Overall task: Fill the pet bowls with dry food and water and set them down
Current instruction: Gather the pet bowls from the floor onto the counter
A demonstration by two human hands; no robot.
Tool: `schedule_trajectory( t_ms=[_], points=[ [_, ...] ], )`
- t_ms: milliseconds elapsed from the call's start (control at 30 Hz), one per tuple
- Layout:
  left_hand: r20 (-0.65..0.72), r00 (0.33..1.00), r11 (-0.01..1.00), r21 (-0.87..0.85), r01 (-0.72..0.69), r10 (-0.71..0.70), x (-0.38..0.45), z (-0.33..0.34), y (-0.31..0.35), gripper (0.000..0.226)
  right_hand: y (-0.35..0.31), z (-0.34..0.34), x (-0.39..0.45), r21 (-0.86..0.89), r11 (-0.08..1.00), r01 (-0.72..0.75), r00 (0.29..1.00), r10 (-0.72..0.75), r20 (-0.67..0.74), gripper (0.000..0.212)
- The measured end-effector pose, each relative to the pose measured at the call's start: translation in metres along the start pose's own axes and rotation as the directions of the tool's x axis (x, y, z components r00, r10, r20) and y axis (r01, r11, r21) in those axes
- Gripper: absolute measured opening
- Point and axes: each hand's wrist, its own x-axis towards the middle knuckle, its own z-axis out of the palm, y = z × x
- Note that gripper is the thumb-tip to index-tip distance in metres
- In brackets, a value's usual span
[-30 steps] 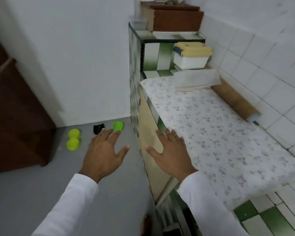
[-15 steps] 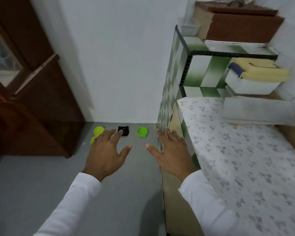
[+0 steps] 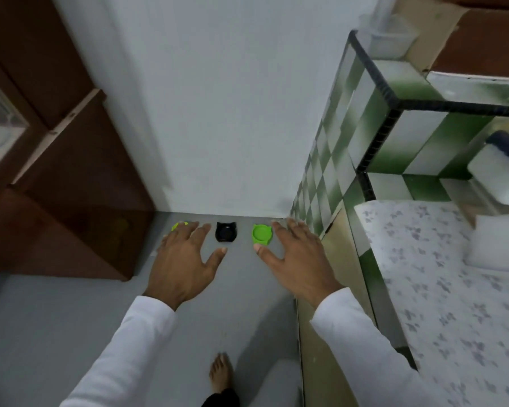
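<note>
Small cat-eared pet bowls sit on the grey floor against the white wall. A black bowl [image 3: 226, 231] is in the middle and a green bowl [image 3: 261, 234] lies to its right. A yellow-green bowl [image 3: 177, 225] at the left is mostly hidden behind my left hand [image 3: 182, 264]. My right hand [image 3: 299, 259] is held out level with it, its fingers overlapping the green bowl's right edge in view. Both hands hover palm down with fingers spread, well above the floor, holding nothing.
A dark wooden cabinet [image 3: 56, 201] stands at the left. A green-and-white tiled counter [image 3: 365, 148] rises at the right, with a floral-covered surface [image 3: 438, 274] and a white lidded container [image 3: 500, 171]. My bare foot [image 3: 221, 374] is on the floor below.
The view has swung left and down toward the floor corner. The bowls now sit centred between my hands and look larger. My hands keep the same spread pose.
</note>
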Motion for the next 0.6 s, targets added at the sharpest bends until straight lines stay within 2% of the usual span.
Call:
schedule_trajectory(
  t_ms=[367,600],
  points=[
    [0.068,0.997,0.998,0.033,-0.047,0.045,0.122,-0.002,-0.059,0.075,-0.032,0.012,0.12,0.056,0.997,-0.057,0.998,0.056,0.01,0.086],
    [0.109,0.994,0.999,0.044,-0.022,0.017,0.18,0.019,-0.072,0.079,-0.024,0.022,0.183,0.053,0.997,-0.058,0.998,0.056,0.03,0.086]
  ],
)
